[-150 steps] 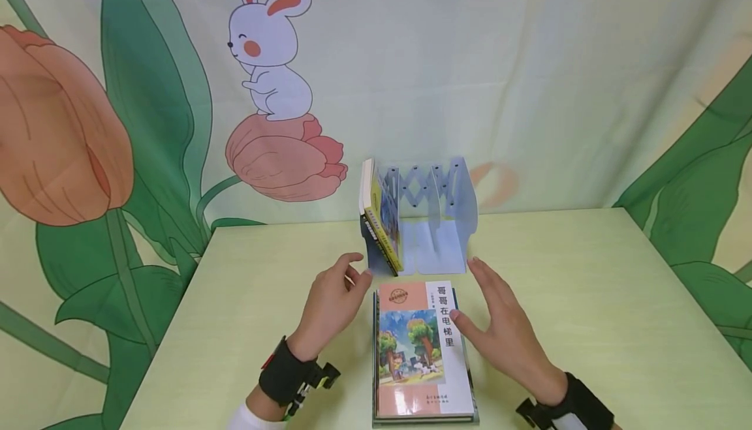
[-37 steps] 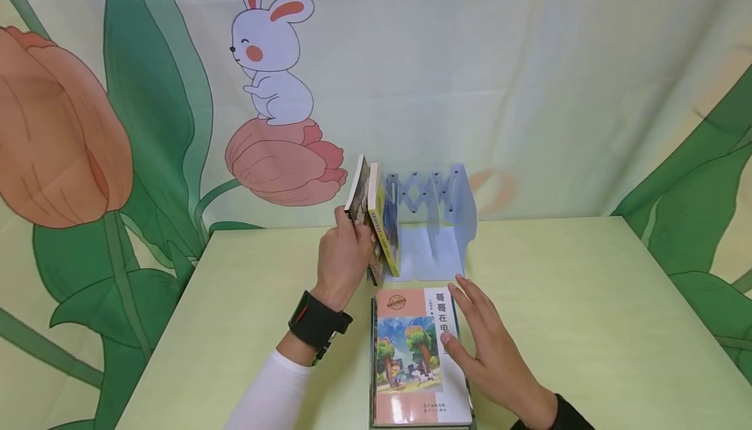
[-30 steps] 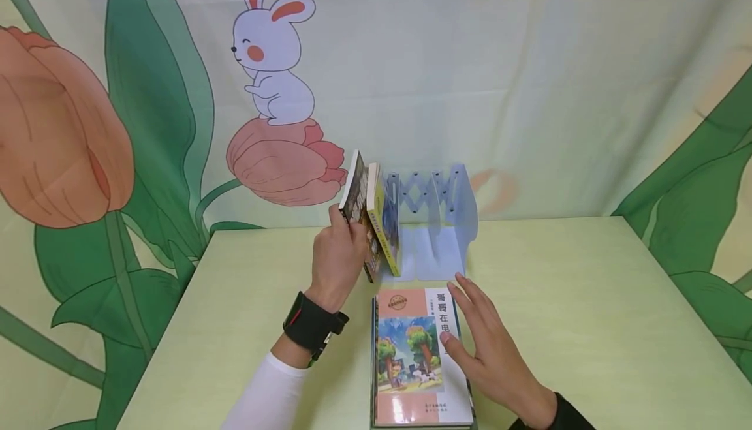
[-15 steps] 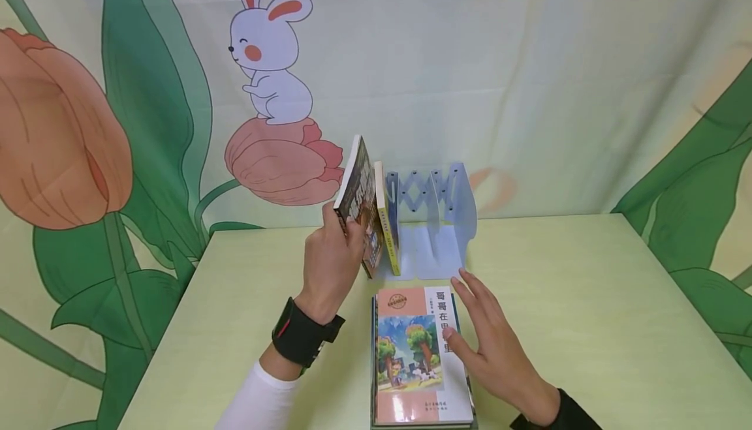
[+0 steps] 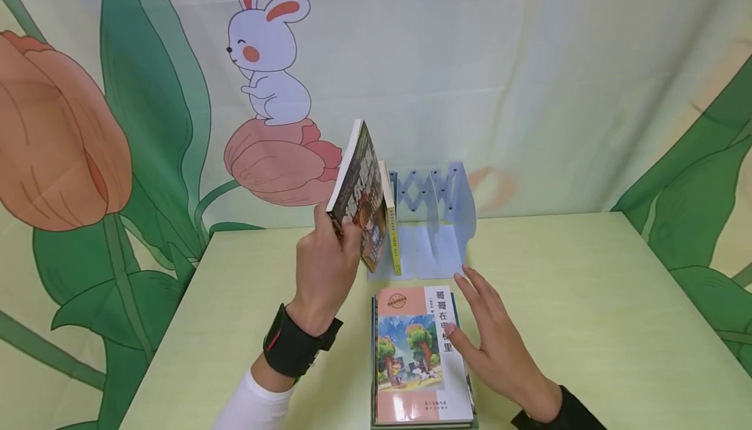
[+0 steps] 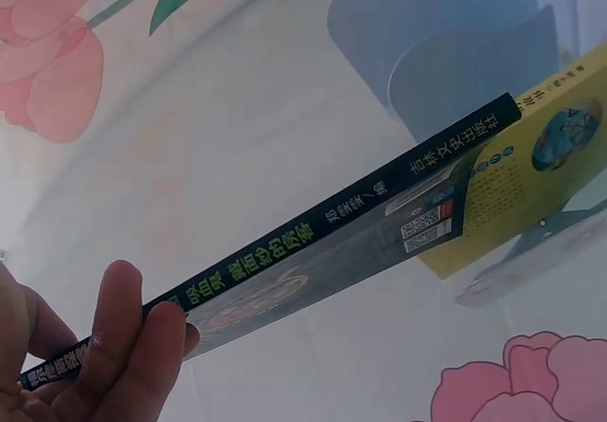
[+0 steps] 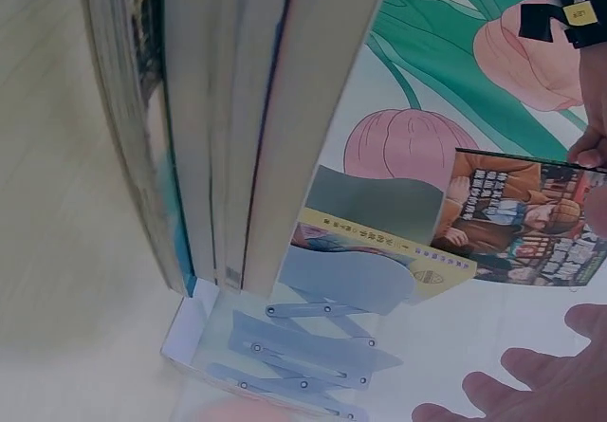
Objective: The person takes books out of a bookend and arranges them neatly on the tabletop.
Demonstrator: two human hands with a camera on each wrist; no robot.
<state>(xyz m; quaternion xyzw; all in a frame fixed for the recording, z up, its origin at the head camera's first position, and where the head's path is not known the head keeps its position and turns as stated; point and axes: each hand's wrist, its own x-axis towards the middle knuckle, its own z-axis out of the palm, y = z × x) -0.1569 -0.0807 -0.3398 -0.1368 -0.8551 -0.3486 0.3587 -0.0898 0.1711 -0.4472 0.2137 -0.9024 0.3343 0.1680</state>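
Note:
My left hand [image 5: 326,273] grips a dark-covered book [image 5: 361,198] by its lower near corner, holding it raised and tilted over the left end of a blue expanding book rack [image 5: 437,250]. Its dark spine with green lettering [image 6: 351,204] faces the left wrist view. Just right of it, a yellow-spined book [image 5: 393,234] stands in the rack's left section. My right hand [image 5: 499,345] has its fingers spread beside a stack of books, thumb over the edge of the top pink-and-white book [image 5: 408,358]. In the right wrist view the stack's page edges [image 7: 228,128] loom large.
The rack's right end plate [image 5: 464,201] stands upright near the back of the pale yellow table [image 5: 587,299]. Behind the table hangs a curtain [image 5: 558,91] printed with a rabbit and tulips.
My left hand has taken the dark book from the rack's left end and lifted it up and leftward. The yellow-spined book now stands more upright. My right hand has barely moved.

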